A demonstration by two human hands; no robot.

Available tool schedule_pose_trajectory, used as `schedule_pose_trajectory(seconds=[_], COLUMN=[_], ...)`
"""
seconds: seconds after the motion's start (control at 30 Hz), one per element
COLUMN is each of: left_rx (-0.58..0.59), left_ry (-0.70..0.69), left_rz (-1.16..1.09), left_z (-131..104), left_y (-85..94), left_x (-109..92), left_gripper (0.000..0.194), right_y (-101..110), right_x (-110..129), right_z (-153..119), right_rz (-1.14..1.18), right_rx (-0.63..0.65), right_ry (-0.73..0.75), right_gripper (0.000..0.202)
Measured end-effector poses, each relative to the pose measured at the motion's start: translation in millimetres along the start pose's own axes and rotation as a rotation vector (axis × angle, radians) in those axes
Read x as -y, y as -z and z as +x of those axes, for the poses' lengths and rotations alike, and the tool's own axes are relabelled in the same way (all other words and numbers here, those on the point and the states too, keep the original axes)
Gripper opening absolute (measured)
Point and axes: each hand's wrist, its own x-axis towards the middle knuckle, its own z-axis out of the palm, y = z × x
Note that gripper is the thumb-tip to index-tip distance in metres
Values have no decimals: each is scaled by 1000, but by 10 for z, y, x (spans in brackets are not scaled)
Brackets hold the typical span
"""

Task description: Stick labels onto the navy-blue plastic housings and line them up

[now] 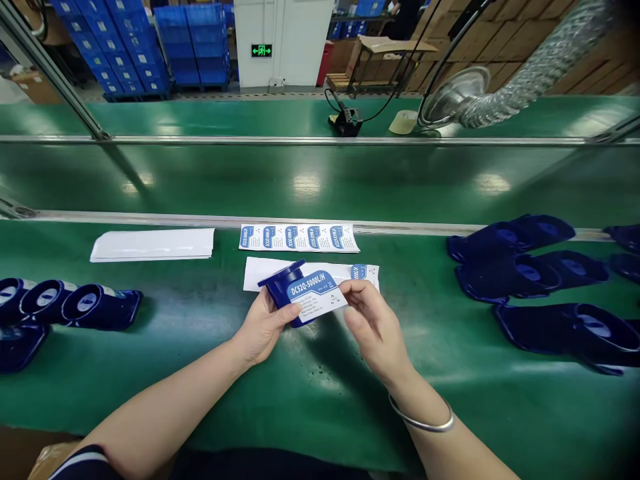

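My left hand [263,327] grips a dark blue plastic housing [283,283] with a flange at its upper end, the thumb pressing on its front. Across the housing lies a blue-and-white label [316,297] printed "DC52Q-5000L/H", its right part sticking out past the side. At that free right edge are the fingertips of my right hand [373,323], with the thumb lower down. Behind the housing lies a label strip [320,268], largely bare white with one label near its right end. Farther back rests a sheet with several labels [300,238].
White sheets [153,245] lie at left on the green work surface [210,393]. Several blue housings stand at left [95,307], and more lie at right [565,327]. A metal rail [425,228] crosses behind the labels. A flexible duct [540,67] hangs at upper right.
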Motion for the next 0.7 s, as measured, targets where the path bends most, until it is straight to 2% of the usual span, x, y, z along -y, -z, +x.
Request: schedule_pose_trajectory(seconds=[0.13, 0.37, 0.53, 0.7], left_rx=[-11, 26, 66, 114], left_ry=[25, 50, 64, 91], left_rz=[27, 62, 79, 56], left_z=[-23, -42, -44, -74], left_y=[-47, -47, -42, -36], left_x=[-8, 3, -1, -15], left_gripper=[57, 62, 53, 55], right_y=[-44, -28, -27, -39], right_x=[51, 148, 194, 206], right_z=[-4, 13, 30, 45], right_rz=[-36, -126, -161, -169], right_rx=[50, -44, -62, -58], right_ry=[34, 107, 191, 227], right_gripper=[39, 30, 30, 31])
